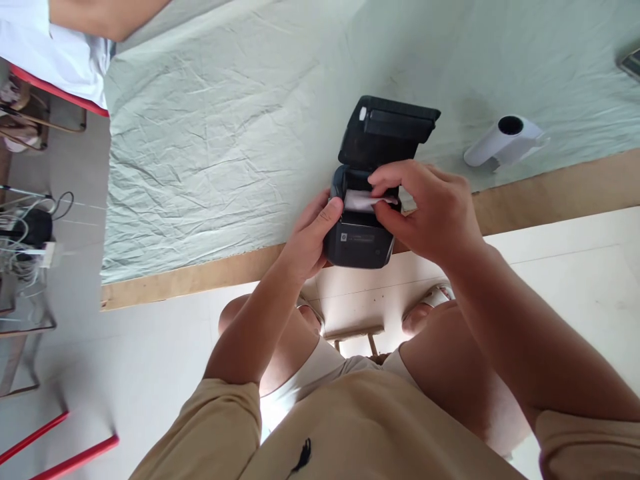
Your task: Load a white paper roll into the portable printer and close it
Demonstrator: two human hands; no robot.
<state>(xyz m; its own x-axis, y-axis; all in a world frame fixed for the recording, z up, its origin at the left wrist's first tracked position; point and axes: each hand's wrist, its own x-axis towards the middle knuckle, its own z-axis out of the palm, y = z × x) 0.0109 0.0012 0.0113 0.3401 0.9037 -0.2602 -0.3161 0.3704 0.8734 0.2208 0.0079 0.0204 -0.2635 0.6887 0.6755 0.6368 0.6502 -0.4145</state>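
A black handheld printer-like device [360, 240] is held at the table's front edge, its lid [387, 137] swung up and open. My left hand [316, 230] grips the device's left side, thumb on the rim of the compartment. Inside the compartment lies a white paper piece [361, 200]. My right hand [425, 207] reaches in from the right, thumb and index finger at the paper's right end, pinching it. Part of the paper is hidden by those fingers.
A white paper roll [495, 141] with a loose end lies on the cloth-covered table [215, 133] to the right. A dark object [631, 63] is at the far right edge. Another person's arm [107, 17] rests at top left. Cables [23, 247] hang at left.
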